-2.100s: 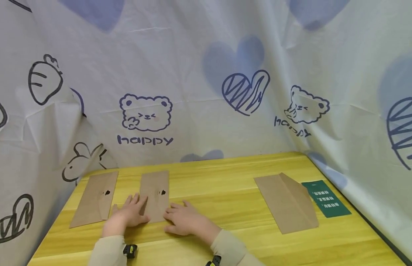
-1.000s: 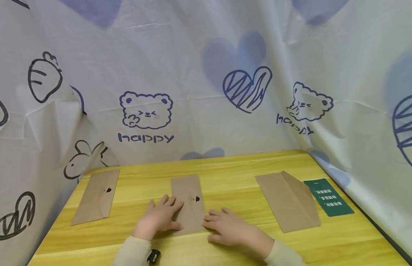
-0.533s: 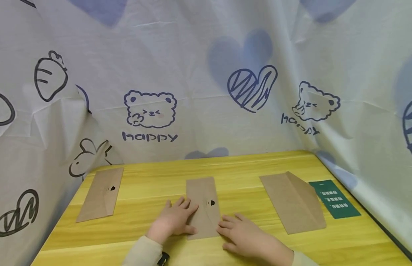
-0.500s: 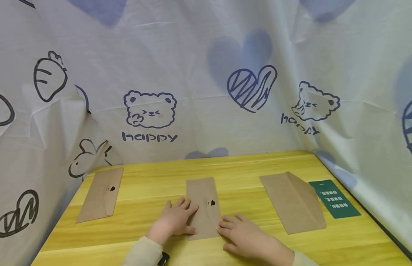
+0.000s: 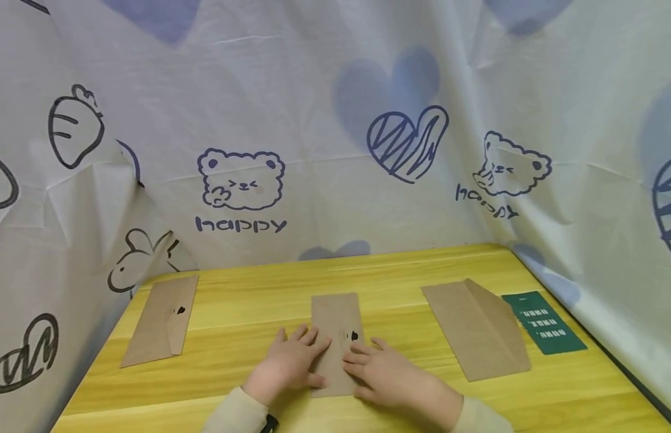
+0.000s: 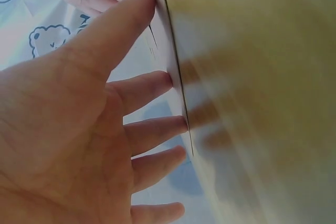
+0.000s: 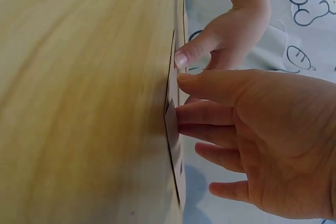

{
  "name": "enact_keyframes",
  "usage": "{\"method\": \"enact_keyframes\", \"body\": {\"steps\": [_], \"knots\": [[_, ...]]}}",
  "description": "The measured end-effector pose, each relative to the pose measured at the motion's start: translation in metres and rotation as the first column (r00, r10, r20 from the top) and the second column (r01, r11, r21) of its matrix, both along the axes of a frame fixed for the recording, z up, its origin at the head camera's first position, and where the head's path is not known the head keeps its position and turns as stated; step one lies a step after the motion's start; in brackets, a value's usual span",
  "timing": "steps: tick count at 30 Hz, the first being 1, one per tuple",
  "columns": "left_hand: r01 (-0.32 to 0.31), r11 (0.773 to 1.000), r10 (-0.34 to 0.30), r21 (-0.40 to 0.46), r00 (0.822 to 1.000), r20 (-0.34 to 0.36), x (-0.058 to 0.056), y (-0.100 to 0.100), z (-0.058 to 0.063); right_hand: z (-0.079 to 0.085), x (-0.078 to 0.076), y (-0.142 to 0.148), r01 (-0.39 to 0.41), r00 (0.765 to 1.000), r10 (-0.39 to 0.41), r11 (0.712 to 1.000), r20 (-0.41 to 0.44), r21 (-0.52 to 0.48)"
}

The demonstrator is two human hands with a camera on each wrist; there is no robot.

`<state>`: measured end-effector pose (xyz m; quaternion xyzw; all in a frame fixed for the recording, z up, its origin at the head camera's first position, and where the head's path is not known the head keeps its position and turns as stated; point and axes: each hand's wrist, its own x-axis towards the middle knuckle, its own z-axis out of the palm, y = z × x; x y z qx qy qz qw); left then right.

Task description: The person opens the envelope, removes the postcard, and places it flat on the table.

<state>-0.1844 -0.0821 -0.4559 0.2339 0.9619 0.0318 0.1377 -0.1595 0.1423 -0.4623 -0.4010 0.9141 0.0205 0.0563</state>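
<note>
A brown paper envelope (image 5: 333, 355) with a small black mark lies flat on the yellow wood-grain table, between my two hands. My left hand (image 5: 292, 364) touches its left edge with fingers spread and straight. On the other side my right hand (image 5: 386, 373) rests fingertips on the envelope's right part, just below the black mark. In the left wrist view, the thumb and two fingertips of the left hand (image 6: 89, 114) meet the thin envelope (image 6: 170, 45). The right wrist view has the thumb and fingers of the right hand (image 7: 262, 140) extended against the envelope (image 7: 173, 129).
A second brown envelope (image 5: 159, 322) with a black mark lies at the table's left. Toward the right, a larger brown envelope (image 5: 476, 331) has its pointed flap opened out, beside a green card (image 5: 546, 325) with white print. A patterned cloth (image 5: 324, 120) hangs behind the table.
The middle envelope has slid right from near the left one, both hands moving with it. Most recently, my right hand has shifted from its right edge onto its surface.
</note>
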Motion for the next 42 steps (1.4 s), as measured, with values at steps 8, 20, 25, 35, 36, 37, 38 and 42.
{"method": "enact_keyframes", "body": {"steps": [8, 20, 25, 35, 36, 37, 38, 42], "knots": [[-0.009, 1.0, 0.009, 0.025, 1.0, 0.008, -0.002, -0.001, -0.002, 0.001, -0.002, 0.002, 0.021, 0.999, -0.021, 1.0, -0.027, -0.005], [0.005, 1.0, -0.005, 0.027, 1.0, 0.003, -0.002, 0.0, -0.002, 0.015, 0.011, 0.007, 0.089, 0.985, -0.089, 0.996, -0.151, -0.004], [0.009, 0.999, -0.009, 0.044, 1.0, 0.003, 0.0, 0.0, 0.0, 0.022, 0.015, 0.014, 0.143, 0.974, -0.146, 0.989, -0.173, -0.027], [0.005, 0.999, -0.006, 0.051, 1.0, 0.012, 0.0, -0.002, 0.001, 0.015, -0.006, 0.032, 0.26, 0.956, -0.263, 0.965, -0.13, -0.038], [0.006, 0.999, -0.006, 0.05, 1.0, 0.012, -0.001, -0.002, 0.001, 0.013, -0.008, 0.033, 0.27, 0.955, -0.273, 0.962, -0.113, -0.034], [0.007, 0.999, -0.007, 0.049, 1.0, 0.012, -0.001, -0.002, 0.001, 0.012, -0.01, 0.033, 0.281, 0.955, -0.282, 0.959, -0.092, -0.032], [0.007, 0.999, -0.007, 0.049, 1.0, 0.015, -0.001, -0.002, 0.001, 0.009, -0.012, 0.034, 0.289, 0.954, -0.291, 0.957, -0.074, -0.029], [0.006, 0.999, -0.007, 0.054, 1.0, 0.019, -0.001, -0.003, 0.0, 0.001, -0.021, 0.036, 0.302, 0.953, -0.303, 0.953, -0.01, -0.032]]}}
